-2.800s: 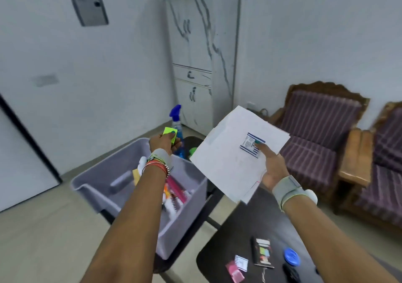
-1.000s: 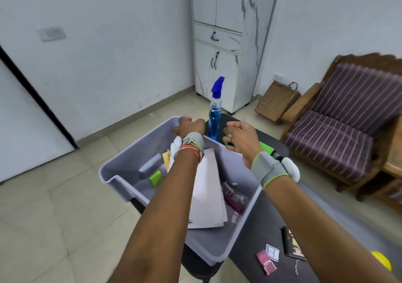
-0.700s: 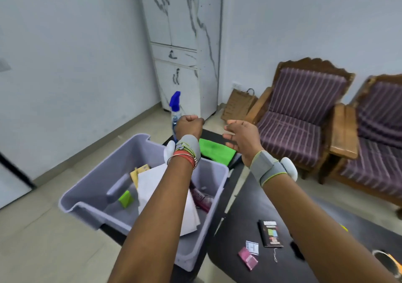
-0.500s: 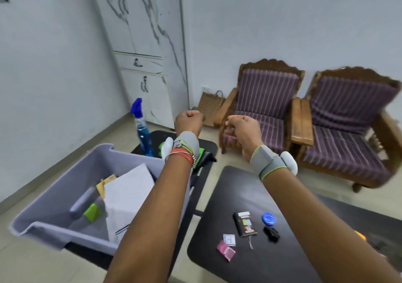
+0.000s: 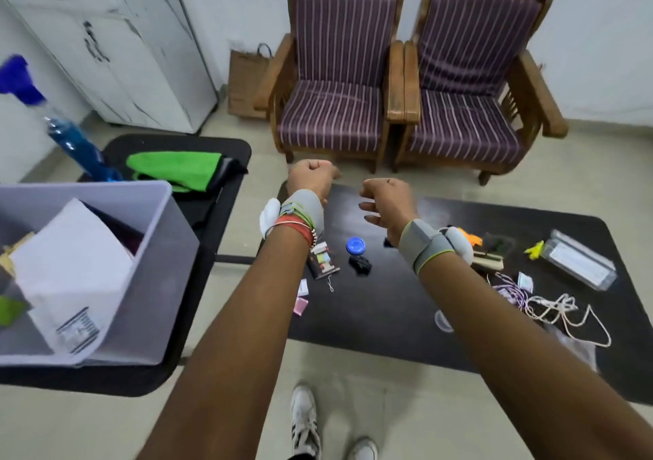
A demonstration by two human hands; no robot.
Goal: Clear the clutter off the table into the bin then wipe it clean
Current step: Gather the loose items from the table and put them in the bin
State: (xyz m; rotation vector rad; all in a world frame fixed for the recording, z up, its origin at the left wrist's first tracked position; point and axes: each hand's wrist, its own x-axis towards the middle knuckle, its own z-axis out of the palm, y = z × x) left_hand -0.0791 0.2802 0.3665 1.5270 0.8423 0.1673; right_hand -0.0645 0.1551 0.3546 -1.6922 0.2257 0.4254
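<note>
Black low table (image 5: 371, 321) fills the right half of the view, seen from above; its near-right corner runs out of shot. Two bare forearms reach over it, each w/ a grey wrist strap. The left hand (image 5: 311, 178) is clenched in a tight fist, grasping nothing that shows, over the table's far-left corner. The right hand (image 5: 387, 199), just beside it, has its fingers curled in toward the palm, also w/ nothing in them. Neither touches the table.

Clutter on the table: a blue cap (image 5: 356, 246), a small black item (image 5: 360, 265) too small to identify, a dark card (image 5: 323, 260) w/ coloured squares, partly behind the left wrist, & a pink scrap (image 5: 301, 307) near the left edge. The right forearm covers the middle, so things under it can't be made out. Beyond it lie a tangle of white cord (image 5: 562, 313), a clear plastic case (image 5: 579, 265), a yellow bit (image 5: 535, 249) & an orange bit (image 5: 468, 238), both blurred.

A grey bin (image 5: 152, 283) sits at left on a separate black stand (image 5: 155, 146), cut off by the left edge; a white paper sheet (image 5: 74, 265) leans inside. Behind the bin are a green cloth (image 5: 176, 169) & a blue spray bottle (image 5: 81, 152), blurred. Two striped wooden chairs (image 5: 335, 113) stand at the wall.
</note>
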